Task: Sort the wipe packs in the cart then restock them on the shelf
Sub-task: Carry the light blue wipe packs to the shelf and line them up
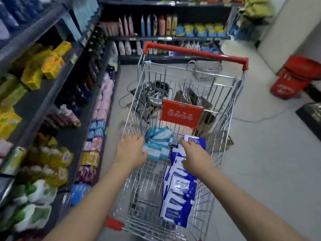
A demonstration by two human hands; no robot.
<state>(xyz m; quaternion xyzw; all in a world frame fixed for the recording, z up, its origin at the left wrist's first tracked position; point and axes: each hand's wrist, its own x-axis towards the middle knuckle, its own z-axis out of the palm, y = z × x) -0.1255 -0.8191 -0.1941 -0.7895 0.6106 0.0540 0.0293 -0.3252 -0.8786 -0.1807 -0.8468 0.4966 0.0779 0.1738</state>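
A wire shopping cart [224, 108] with a red handle stands in front of me. Inside it, light blue and white wipe packs [159, 139] lie in a pile at the far left of the basket. Dark blue and white wipe packs [178, 193] stand in a row along the right side. My left hand [132, 150] reaches into the cart and rests against the light blue pile, fingers spread. Over the far end of the dark blue row, my right hand [194, 153] pinches one dark blue pack [195, 140] by its near edge.
Stocked shelves [57, 94] run along the left, and another shelf unit [166, 32] closes off the far end. Red baskets [295, 79] are stacked on the floor at the right. A cable and some dark items [156, 87] lie on the floor beyond the cart.
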